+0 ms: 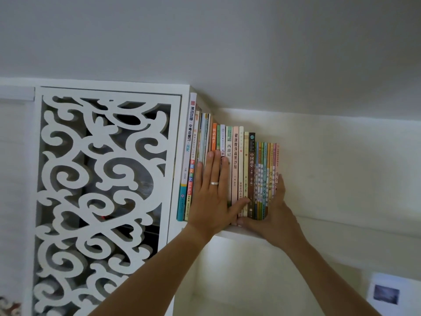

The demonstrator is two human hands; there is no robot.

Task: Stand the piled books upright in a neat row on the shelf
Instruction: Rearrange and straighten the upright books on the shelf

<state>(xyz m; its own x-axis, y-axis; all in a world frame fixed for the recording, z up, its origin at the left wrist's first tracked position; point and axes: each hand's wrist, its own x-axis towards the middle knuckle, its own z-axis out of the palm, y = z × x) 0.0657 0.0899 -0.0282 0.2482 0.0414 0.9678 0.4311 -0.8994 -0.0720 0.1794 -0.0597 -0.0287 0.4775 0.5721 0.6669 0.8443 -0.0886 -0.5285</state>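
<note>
Several books (237,165) stand upright in a row on a white shelf (230,233), spines facing me, tall ones at the left against the cabinet side and thin colourful ones at the right end. My left hand (214,192), with a ring on one finger, lies flat with straight fingers pressed on the spines in the left half of the row. My right hand (273,210) presses the outer face of the last book at the right end, its thumb under the row's lower front edge.
A white cabinet door with cut-out scroll pattern (100,190) stands left of the books. The white wall (341,169) runs behind and right of the shelf. A small picture on paper (387,295) hangs at the lower right.
</note>
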